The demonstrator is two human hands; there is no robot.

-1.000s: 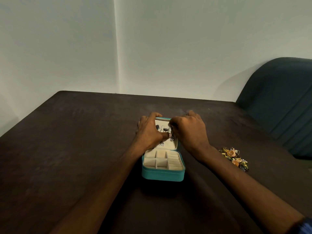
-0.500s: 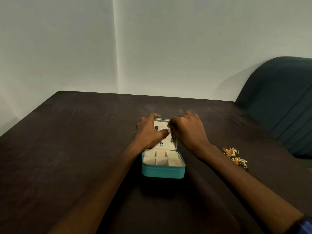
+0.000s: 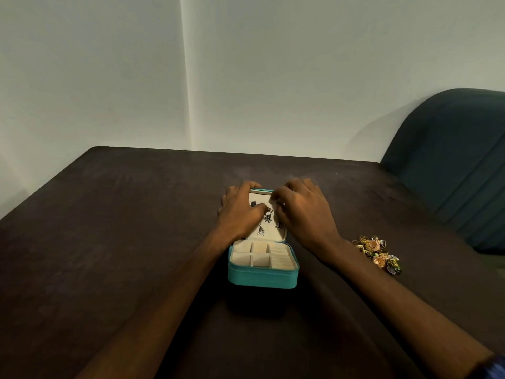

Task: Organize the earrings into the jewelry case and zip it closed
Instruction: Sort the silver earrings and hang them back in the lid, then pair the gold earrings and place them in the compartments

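Note:
A teal jewelry case (image 3: pixel 262 277) stands open at the table's middle, cream compartments below and its cream lid (image 3: pixel 273 232) upright behind. Several dark dangling earrings (image 3: pixel 268 216) hang on the lid's inner panel. My left hand (image 3: pixel 240 212) grips the lid's left edge, fingers curled over the top, thumb across the panel. My right hand (image 3: pixel 303 212) is at the lid's right side, fingertips pinched at the dark earrings near the top; whether it holds one is hidden. A pile of gold and coloured earrings (image 3: pixel 378 254) lies on the table to the right.
The dark brown table (image 3: pixel 109 242) meets a white wall at its far edge. A dark teal upholstered chair (image 3: pixel 459 165) stands at the right, close behind the earring pile.
Both hands stay at the lid. My left thumb has shifted slightly across the panel and my right fingertips have worked a little higher.

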